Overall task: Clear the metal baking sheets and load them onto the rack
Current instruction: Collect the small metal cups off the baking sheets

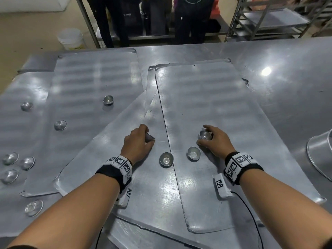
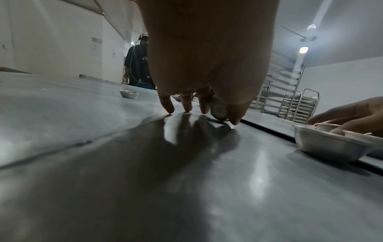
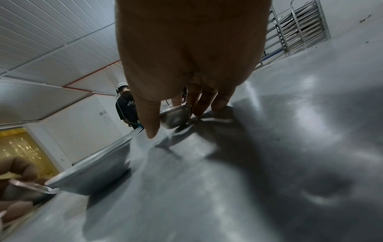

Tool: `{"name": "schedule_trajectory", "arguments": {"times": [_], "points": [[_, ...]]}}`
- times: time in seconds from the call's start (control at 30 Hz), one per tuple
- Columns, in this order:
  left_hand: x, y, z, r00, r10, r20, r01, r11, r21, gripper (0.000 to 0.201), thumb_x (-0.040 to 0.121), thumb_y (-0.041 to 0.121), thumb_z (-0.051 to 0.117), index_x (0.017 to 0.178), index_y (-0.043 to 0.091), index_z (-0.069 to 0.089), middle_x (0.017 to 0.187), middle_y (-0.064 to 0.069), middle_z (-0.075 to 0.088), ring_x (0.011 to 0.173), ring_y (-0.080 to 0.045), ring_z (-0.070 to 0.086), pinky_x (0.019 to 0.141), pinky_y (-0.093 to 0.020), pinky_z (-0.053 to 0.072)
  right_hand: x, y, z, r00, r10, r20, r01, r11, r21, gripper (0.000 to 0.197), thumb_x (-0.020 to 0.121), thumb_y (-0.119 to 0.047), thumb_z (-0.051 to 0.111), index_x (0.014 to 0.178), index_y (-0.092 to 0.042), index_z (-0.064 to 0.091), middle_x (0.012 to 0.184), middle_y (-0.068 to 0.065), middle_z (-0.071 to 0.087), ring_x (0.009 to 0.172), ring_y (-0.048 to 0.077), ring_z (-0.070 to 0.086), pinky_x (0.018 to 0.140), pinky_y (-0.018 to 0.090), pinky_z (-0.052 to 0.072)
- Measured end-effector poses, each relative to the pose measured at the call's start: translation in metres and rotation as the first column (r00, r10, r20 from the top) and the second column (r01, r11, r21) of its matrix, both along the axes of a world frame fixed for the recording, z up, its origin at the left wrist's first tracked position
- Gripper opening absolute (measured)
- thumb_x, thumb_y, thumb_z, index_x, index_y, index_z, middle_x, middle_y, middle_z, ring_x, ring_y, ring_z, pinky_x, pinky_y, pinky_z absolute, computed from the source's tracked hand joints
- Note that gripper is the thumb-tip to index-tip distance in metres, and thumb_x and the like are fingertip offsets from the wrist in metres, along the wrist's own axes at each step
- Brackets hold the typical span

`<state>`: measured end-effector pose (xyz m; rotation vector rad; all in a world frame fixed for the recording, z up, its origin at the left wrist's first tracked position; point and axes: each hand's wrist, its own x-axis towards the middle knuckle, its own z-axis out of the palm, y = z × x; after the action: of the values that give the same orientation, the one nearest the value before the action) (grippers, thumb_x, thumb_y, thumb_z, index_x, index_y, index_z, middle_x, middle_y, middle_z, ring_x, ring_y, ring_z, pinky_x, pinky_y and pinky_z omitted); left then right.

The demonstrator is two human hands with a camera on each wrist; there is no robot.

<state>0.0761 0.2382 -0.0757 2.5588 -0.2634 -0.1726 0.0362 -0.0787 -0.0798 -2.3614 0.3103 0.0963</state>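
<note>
Landmark: the top baking sheet (image 1: 215, 123), lying flat on the steel table (image 1: 287, 69), long side running away from the person.

Right hand (image 1: 214, 141) is over the near half of the top baking sheet, thumb and fingers curled round a small metal cup (image 1: 204, 135); in the right wrist view the cup (image 3: 176, 117) is tilted, pinched between thumb and fingers just above the sheet.

Left hand (image 1: 139, 142) is just left of the top baking sheet, over a second sheet (image 1: 111, 159) that lies skewed under its left edge. Thumb and forefinger pinch another small cup (image 1: 150, 137), tipped on its side; the other fingertips (image 2: 168, 106) touch the second sheet.

Two loose cups stand upright between the hands: one (image 1: 194, 154) on the top baking sheet near its left edge, one (image 1: 166, 159) just off that edge on the second sheet.

A third sheet (image 1: 89, 78) lies well left of the top baking sheet, carrying two cups (image 1: 108, 100) (image 1: 60, 125). More cups, upside down, sit further left on the table (image 1: 10, 158).

A large metal bowl (image 1: 321, 155) sits right of the top baking sheet at the table edge. The rack (image 1: 269, 20) stands beyond the table's far right corner, trays already on its shelves. People in dark clothes (image 1: 152, 18) stand beyond the far edge; a white bucket (image 1: 71, 39) is on the floor.
</note>
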Motion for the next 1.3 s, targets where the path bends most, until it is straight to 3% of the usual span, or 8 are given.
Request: {"name": "schedule_trajectory", "arguments": {"times": [0.17, 0.33, 0.47, 0.67, 0.83, 1.03, 1.23, 1.3], "points": [[-0.003, 0.007, 0.001, 1.0, 0.013, -0.017, -0.012, 0.999, 0.037, 0.052, 0.082, 0.041, 0.077, 0.122, 0.021, 0.05, 0.116, -0.003, 0.064, 0.11, -0.027, 0.056, 0.092, -0.041, 0.044, -0.003, -0.001, -0.001, 1.0, 0.009, 0.017, -0.009, 1.0, 0.009, 0.075, 0.074, -0.037, 0.085, 0.141, -0.023, 0.055, 0.128, 0.002, 0.06, 0.115, 0.02, 0.057, 0.099, 0.034, 0.047], [-0.006, 0.009, 0.006, 0.998, 0.046, -0.031, -0.044, 0.996, 0.076, 0.069, 0.077, 0.048, 0.08, 0.136, 0.022, 0.053, 0.123, -0.002, 0.065, 0.123, -0.029, 0.049, 0.1, -0.045, 0.041, -0.006, 0.001, 0.0, 1.0, -0.005, 0.007, 0.005, 1.0, -0.001, 0.07, 0.076, -0.033, 0.084, 0.139, -0.018, 0.056, 0.127, 0.004, 0.061, 0.113, 0.02, 0.057, 0.093, 0.026, 0.042], [-0.007, 0.011, 0.009, 0.998, 0.054, -0.023, -0.05, 0.988, 0.149, 0.056, 0.083, 0.05, 0.074, 0.129, 0.021, 0.059, 0.12, -0.002, 0.064, 0.121, -0.03, 0.047, 0.096, -0.044, 0.037, -0.01, 0.001, 0.003, 1.0, -0.013, 0.001, 0.013, 1.0, -0.022, 0.062, 0.078, -0.032, 0.083, 0.133, -0.014, 0.06, 0.125, 0.006, 0.063, 0.104, 0.016, 0.057, 0.09, 0.026, 0.042], [-0.005, 0.013, 0.011, 0.995, 0.029, -0.099, -0.009, 0.98, 0.197, 0.081, 0.082, 0.065, 0.068, 0.148, 0.026, 0.042, 0.14, -0.001, 0.052, 0.131, -0.029, 0.038, 0.1, -0.047, 0.035, -0.02, 0.001, 0.005, 0.999, -0.044, -0.02, 0.044, 0.999, -0.009, 0.057, 0.077, -0.032, 0.083, 0.128, -0.016, 0.063, 0.121, 0.004, 0.065, 0.1, 0.016, 0.057, 0.085, 0.025, 0.043], [0.0, 0.005, 0.02, 0.992, -0.02, -0.127, 0.054, 0.962, 0.266, 0.061, 0.087, 0.059, 0.065, 0.135, 0.024, 0.054, 0.131, -0.004, 0.054, 0.128, -0.031, 0.041, 0.099, -0.047, 0.037, -0.033, 0.003, 0.012, 0.997, -0.08, -0.02, 0.08, 0.997, 0.019, 0.053, 0.081, -0.031, 0.08, 0.129, -0.016, 0.062, 0.123, 0.006, 0.064, 0.104, 0.018, 0.059, 0.086, 0.025, 0.043], [-0.01, -0.006, 0.029, 0.997, -0.056, -0.061, 0.057, 0.998, 0.013, 0.049, 0.086, 0.057, 0.067, 0.118, 0.02, 0.063, 0.118, -0.002, 0.061, 0.119, -0.026, 0.046, 0.099, -0.046, 0.041, -0.051, 0.014, 0.021, 0.996, -0.088, 0.021, 0.086, 0.992, 0.094, 0.056, 0.082, -0.036, 0.08, 0.131, -0.017, 0.061, 0.124, 0.002, 0.063, 0.109, 0.015, 0.058, 0.089, 0.024, 0.043], [-0.039, -0.022, 0.033, 0.978, -0.199, -0.062, 0.181, 0.958, -0.224, 0.041, 0.086, 0.055, 0.069, 0.114, 0.025, 0.067, 0.112, 0.003, 0.065, 0.106, -0.015, 0.055, 0.089, -0.034, 0.045, -0.058, 0.037, 0.024, 1.0, -0.008, 0.004, 0.007, 0.986, 0.165, 0.055, 0.083, -0.037, 0.079, 0.132, -0.023, 0.06, 0.132, -0.002, 0.062, 0.119, 0.017, 0.057, 0.103, 0.034, 0.047], [-0.047, -0.024, 0.031, 0.977, -0.2, -0.078, 0.178, 0.958, -0.225, 0.042, 0.086, 0.055, 0.071, 0.115, 0.026, 0.067, 0.113, 0.004, 0.066, 0.105, -0.013, 0.056, 0.088, -0.031, 0.046, -0.058, 0.041, 0.024, 1.0, 0.015, -0.007, -0.013, 0.983, 0.182, 0.053, 0.084, -0.036, 0.079, 0.132, -0.023, 0.06, 0.128, -0.003, 0.062, 0.115, 0.015, 0.058, 0.095, 0.026, 0.047]]}}
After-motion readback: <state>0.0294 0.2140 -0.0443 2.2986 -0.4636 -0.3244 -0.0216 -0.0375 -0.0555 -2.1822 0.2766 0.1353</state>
